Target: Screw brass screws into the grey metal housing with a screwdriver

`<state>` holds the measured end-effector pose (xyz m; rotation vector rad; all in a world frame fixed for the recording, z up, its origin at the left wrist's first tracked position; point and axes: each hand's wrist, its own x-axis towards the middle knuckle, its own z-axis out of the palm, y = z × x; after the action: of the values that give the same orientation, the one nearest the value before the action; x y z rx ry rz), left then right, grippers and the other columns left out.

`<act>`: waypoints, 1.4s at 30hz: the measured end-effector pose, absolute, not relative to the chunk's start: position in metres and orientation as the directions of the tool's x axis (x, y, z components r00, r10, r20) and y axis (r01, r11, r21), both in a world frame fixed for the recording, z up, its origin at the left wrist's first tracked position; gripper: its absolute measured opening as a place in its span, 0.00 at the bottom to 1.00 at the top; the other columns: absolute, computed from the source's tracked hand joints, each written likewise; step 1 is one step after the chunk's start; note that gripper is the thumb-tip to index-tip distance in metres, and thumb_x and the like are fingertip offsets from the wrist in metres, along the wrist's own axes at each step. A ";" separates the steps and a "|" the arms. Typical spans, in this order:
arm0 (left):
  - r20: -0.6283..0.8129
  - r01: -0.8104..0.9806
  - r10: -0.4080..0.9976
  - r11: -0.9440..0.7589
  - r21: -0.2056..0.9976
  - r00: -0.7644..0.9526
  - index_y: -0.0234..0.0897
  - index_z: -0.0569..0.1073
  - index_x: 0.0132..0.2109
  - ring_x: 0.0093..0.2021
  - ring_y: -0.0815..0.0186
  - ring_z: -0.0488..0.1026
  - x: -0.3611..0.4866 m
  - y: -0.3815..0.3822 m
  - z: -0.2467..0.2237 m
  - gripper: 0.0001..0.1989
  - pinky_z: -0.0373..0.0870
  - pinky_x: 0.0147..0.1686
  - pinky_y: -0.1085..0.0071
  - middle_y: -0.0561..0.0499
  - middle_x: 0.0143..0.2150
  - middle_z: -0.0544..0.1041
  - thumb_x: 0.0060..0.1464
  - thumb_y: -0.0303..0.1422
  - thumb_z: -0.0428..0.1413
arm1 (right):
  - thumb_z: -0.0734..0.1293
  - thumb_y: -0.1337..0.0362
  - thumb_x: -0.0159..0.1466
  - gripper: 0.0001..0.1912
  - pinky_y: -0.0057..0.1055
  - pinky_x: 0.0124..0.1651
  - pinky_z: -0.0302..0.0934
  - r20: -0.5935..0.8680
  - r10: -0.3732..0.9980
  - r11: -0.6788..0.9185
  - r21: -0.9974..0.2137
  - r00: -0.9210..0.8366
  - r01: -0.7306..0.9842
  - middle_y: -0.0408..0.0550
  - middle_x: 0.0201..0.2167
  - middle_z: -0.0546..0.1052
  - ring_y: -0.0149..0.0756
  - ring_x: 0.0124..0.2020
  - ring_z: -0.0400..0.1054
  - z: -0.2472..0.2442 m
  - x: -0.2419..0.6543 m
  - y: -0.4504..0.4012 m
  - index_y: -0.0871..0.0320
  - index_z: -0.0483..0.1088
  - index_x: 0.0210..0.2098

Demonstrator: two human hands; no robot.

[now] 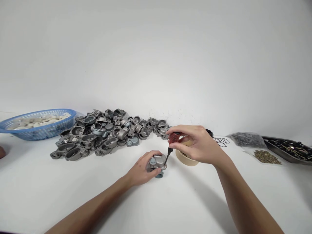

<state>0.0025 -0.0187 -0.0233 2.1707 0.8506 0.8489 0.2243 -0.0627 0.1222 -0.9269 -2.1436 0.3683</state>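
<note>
Our left hand (143, 169) has its fingers clamped around a grey metal casting (160, 160), pinning it on the tabletop (131, 208), well forward of the back edge and about midway between the sides. Our right hand (201, 143) has its fingers pinching the red handle of a screwdriver (174, 138); shaft tilts down, tip at the casting's right-hand corner. Can't tell how well it's seated. Just behind the right hand we've got a cream bowl (187, 161) of small parts, partly hidden. Toward the tabletop's back edge, left of middle: a heap of similar castings (109, 130), then a blue basket (41, 132) with whitish pieces farther left. Toward the right side: black rings (223, 141), a bag of dark parts (247, 139), brass-coloured bits (266, 157) and a metal tray (285, 155).
</note>
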 end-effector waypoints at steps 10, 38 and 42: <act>0.317 0.325 0.751 -0.569 0.755 0.579 0.45 0.65 0.56 0.54 0.56 0.70 0.003 -0.018 -0.023 0.22 0.67 0.55 0.56 0.49 0.55 0.72 0.54 0.32 0.58 | 0.69 0.66 0.61 0.13 0.29 0.39 0.72 0.494 0.732 0.682 -0.545 -0.469 0.489 0.44 0.38 0.78 0.33 0.37 0.73 0.120 0.228 -0.057 0.51 0.74 0.46; 0.288 0.290 0.751 -0.534 0.794 0.594 0.45 0.65 0.56 0.53 0.57 0.71 0.003 -0.019 -0.021 0.22 0.69 0.53 0.58 0.49 0.53 0.74 0.55 0.31 0.57 | 0.68 0.62 0.62 0.18 0.31 0.35 0.72 0.469 0.797 0.603 -0.584 -0.379 0.544 0.45 0.35 0.79 0.36 0.37 0.74 0.114 0.232 -0.047 0.50 0.73 0.52; 0.285 0.282 0.751 -0.528 0.801 0.595 0.45 0.65 0.56 0.52 0.56 0.72 0.003 -0.020 -0.019 0.21 0.69 0.53 0.57 0.49 0.52 0.75 0.55 0.31 0.57 | 0.68 0.63 0.61 0.19 0.34 0.37 0.73 0.452 0.798 0.603 -0.579 -0.400 0.549 0.45 0.35 0.79 0.36 0.36 0.73 0.110 0.233 -0.041 0.51 0.73 0.52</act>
<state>0.0031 -0.0201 -0.0192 2.0901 0.8153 0.8189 0.2335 -0.0412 0.1104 -1.0589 -2.1082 0.4429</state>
